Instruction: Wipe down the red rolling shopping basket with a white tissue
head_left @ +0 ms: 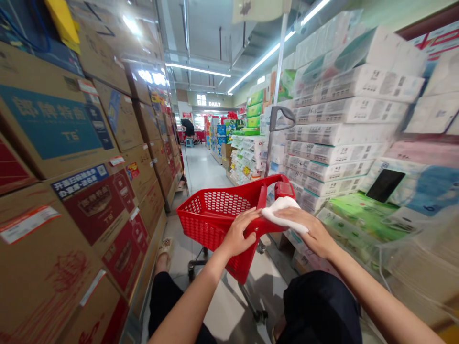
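A red plastic shopping cart (215, 224) with a perforated basket stands in front of me, turned at an angle. My left hand (239, 233) holds its near side, fingers over the upper edge and thumb lower down. On the raised handle end of the cart, my right hand (304, 224) presses a folded white cloth (281, 210). The fingers of this hand lie over the cloth and partly hide it. Just beyond the cloth is a red block (285, 189) on the handle. The visible inside of the basket shows bare red mesh.
Stacked cartons (71, 119) line the left side. White paper packs (330, 124) rise on the right, beside a metal pole (278, 71) with a grey handle. A dark phone (386, 185) lies on packs at right. Far down the aisle (204, 165), a person (188, 126) bends over.
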Motion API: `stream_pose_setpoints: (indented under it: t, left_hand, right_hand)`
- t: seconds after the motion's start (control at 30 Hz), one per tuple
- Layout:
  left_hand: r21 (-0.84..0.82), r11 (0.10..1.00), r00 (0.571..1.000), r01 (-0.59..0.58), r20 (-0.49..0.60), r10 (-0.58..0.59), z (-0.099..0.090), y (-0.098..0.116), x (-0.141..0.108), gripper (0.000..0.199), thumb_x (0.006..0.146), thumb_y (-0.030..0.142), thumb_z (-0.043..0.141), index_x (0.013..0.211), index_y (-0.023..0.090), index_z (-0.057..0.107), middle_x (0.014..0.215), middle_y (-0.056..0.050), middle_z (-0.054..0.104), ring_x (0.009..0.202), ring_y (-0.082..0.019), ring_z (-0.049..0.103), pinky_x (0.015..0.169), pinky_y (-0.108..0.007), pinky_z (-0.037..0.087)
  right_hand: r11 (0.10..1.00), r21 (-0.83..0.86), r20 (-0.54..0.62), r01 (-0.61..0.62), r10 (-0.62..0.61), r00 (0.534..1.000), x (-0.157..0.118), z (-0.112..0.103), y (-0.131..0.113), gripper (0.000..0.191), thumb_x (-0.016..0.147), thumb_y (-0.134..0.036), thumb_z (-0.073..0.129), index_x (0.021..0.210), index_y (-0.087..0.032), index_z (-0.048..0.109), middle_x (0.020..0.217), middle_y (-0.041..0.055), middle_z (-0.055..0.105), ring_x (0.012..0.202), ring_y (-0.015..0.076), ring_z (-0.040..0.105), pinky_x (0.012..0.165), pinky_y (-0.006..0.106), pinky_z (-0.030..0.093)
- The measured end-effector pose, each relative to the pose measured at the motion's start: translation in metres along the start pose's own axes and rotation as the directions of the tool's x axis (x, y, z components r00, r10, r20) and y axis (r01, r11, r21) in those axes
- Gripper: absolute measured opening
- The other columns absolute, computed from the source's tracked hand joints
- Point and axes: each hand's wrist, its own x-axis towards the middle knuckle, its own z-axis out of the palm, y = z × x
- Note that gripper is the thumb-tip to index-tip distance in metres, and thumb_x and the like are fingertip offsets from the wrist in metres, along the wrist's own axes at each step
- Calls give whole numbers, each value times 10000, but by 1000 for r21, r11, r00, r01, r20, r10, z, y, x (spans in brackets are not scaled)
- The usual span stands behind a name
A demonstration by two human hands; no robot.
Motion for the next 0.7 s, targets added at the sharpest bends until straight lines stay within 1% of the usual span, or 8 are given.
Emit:
stream_pose_setpoints:
  t: [0.13, 0.23, 0.3, 0.37, 0.43, 0.5, 0.63, 0.7]
  left_hand:
    - [-42, 998, 999, 43, 8, -43, -18, -9, -5, 525, 871, 133, 518, 1365, 280, 615, 1467, -18, 606, 1449, -233, 479, 1229, -520, 376]
    - [42, 997, 998, 67, -2, -67, -26, -8, -4, 477, 942, 198, 507, 1406, 271, 589, 1502, -30, 575, 1456, -229, 471, 1261, -544, 310]
    - [135, 988, 997, 69, 8, -71, -27, -2, 0, 554, 942, 253, 561, 1493, 246, 502, 1577, -54, 487, 1491, -243, 420, 1279, -557, 260]
    - [213, 976, 999, 46, 17, -51, -26, 10, 4, 720, 880, 306, 664, 1550, 204, 419, 1622, -90, 415, 1520, -271, 369, 1291, -560, 229]
    - [252, 968, 1000, 15, 9, -18, -23, 23, 8, 824, 811, 351, 747, 1546, 174, 419, 1615, -114, 423, 1520, -292, 365, 1301, -542, 217]
    - [258, 966, 999, 30, -25, -25, -21, 32, 10, 817, 818, 418, 767, 1526, 163, 448, 1581, -122, 473, 1498, -290, 405, 1293, -509, 260]
    - [255, 958, 990, 135, -76, -119, -23, 38, 10, 665, 936, 504, 670, 1500, 195, 497, 1545, -93, 525, 1454, -254, 474, 1251, -466, 353]
    - [259, 951, 986, 166, -73, -152, -25, 37, 12, 624, 936, 510, 676, 1467, 213, 540, 1515, -74, 562, 1433, -250, 500, 1250, -466, 350]
  right_hand:
    - [999, 7, -100, -54, 54, 993, 5, 5, 16, 444, 1058, -351, 359, 1422, -300, 608, 1412, 55, 661, 1341, 260, 589, 1191, 549, 418]
    - [999, -20, -103, -39, 37, 994, 11, 21, 1, 473, 1054, -293, 327, 1462, -305, 565, 1433, 48, 645, 1374, 247, 560, 1220, 569, 371]
    - [999, -39, -49, 2, -4, 999, 16, 31, -20, 507, 1041, -269, 333, 1521, -295, 495, 1494, 50, 592, 1416, 241, 516, 1237, 557, 347]
    - [997, -56, 25, 62, -60, 998, 21, 37, -38, 555, 1028, -253, 358, 1581, -277, 402, 1566, 55, 511, 1459, 237, 462, 1253, 531, 328]
    - [991, -61, 95, 117, -111, 989, 23, 38, -44, 592, 1023, -237, 372, 1613, -273, 332, 1611, 53, 443, 1486, 232, 420, 1265, 510, 311]
    - [989, -64, 118, 131, -123, 985, 22, 33, -35, 599, 1025, -229, 373, 1619, -281, 314, 1626, 47, 417, 1495, 231, 404, 1265, 504, 314]
    - [988, -152, 7, 19, -19, 1000, 15, 24, 0, 587, 1032, -199, 348, 1610, -299, 332, 1618, 46, 434, 1506, 238, 386, 1248, 551, 329]
    - [982, -187, -20, -16, 12, 1000, 13, 25, 5, 599, 1027, -185, 342, 1614, -301, 320, 1617, 47, 436, 1515, 240, 369, 1253, 573, 309]
